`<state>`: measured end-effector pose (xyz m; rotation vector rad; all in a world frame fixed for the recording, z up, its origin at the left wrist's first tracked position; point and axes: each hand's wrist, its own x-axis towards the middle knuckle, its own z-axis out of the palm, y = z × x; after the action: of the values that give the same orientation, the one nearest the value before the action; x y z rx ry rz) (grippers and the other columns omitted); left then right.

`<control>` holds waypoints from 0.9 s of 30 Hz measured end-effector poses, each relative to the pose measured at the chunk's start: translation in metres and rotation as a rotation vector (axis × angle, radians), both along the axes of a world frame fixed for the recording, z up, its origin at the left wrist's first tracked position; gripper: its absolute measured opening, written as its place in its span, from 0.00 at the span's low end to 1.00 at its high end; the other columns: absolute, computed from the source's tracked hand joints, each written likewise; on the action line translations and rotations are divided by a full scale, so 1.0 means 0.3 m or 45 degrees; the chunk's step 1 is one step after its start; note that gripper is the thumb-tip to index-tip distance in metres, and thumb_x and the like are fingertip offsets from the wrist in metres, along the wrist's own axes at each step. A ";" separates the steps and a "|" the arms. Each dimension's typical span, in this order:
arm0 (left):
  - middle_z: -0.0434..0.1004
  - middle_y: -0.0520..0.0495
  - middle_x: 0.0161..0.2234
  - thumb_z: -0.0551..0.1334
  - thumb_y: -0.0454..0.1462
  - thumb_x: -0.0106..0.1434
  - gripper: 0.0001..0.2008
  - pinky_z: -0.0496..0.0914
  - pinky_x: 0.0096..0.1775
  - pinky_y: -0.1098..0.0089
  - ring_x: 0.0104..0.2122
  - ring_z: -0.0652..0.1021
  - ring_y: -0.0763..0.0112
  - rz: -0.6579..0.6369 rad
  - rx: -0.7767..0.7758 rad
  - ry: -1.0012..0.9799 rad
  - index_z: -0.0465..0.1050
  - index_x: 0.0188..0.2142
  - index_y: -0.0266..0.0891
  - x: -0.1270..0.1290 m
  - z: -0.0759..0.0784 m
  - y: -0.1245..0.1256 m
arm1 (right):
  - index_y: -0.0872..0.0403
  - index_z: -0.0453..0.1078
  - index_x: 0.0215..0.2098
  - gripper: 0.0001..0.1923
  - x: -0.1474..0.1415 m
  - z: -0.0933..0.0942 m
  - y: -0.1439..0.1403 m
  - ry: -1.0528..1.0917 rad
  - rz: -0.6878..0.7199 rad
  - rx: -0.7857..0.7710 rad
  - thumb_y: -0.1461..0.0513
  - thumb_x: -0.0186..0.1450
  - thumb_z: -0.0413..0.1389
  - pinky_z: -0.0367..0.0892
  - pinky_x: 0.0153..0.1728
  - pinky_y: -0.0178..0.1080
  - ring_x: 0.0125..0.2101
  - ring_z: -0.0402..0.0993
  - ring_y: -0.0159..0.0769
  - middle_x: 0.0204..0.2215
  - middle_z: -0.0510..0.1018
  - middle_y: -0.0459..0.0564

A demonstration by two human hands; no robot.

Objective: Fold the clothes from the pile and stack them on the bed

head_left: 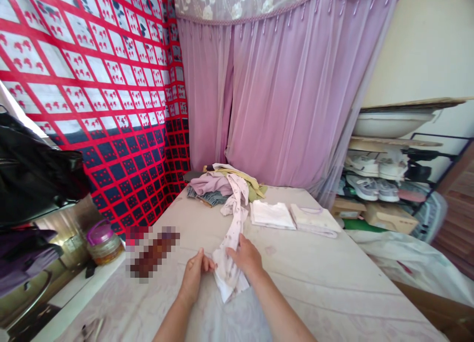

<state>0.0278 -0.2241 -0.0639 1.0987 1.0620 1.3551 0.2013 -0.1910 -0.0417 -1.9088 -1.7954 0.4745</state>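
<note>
A long white garment with a small pink print (233, 233) stretches from a clothes pile toward me across the pale bed sheet (314, 277). My left hand (195, 275) pinches its near left edge. My right hand (246, 257) grips the cloth a little farther up, fingers closed over it. The near end of the garment lies bunched between my forearms. The pile of unfolded clothes (218, 186), lilac, denim and olive pieces, sits at the far end of the bed.
Two folded white garments (272, 215) (314, 218) lie side by side at the far right of the bed. A purple-lidded jar (102, 241) stands on the left ledge. A shoe rack (385, 179) is on the right, a pink curtain (281, 95) behind.
</note>
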 end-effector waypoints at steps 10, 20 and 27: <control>0.76 0.48 0.26 0.68 0.56 0.47 0.24 0.68 0.38 0.70 0.28 0.74 0.72 -0.040 -0.230 -0.625 0.67 0.20 0.38 -0.049 -0.001 0.033 | 0.53 0.77 0.26 0.13 0.154 -0.002 -0.020 0.083 0.232 -0.334 0.67 0.52 0.50 0.58 0.28 0.29 0.30 0.73 0.32 0.25 0.79 0.43; 0.77 0.47 0.27 0.66 0.48 0.55 0.17 0.70 0.38 0.71 0.28 0.76 0.73 -0.034 -0.294 -0.758 0.69 0.22 0.36 -0.055 0.002 0.038 | 0.53 0.76 0.25 0.10 0.430 0.023 -0.066 0.185 0.140 -0.296 0.62 0.52 0.52 0.63 0.38 0.35 0.36 0.73 0.39 0.29 0.81 0.47; 0.77 0.47 0.28 0.62 0.43 0.61 0.15 0.71 0.38 0.70 0.28 0.76 0.73 -0.029 -0.336 -0.791 0.69 0.23 0.36 -0.061 0.010 0.036 | 0.54 0.71 0.43 0.19 0.197 0.002 0.129 0.552 -0.195 -0.144 0.58 0.54 0.53 0.65 0.35 0.36 0.34 0.74 0.38 0.34 0.79 0.50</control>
<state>0.0095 -0.2131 -0.0609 0.4414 0.7312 1.3633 0.2605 -0.1524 -0.0411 -1.8241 -1.3588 0.8742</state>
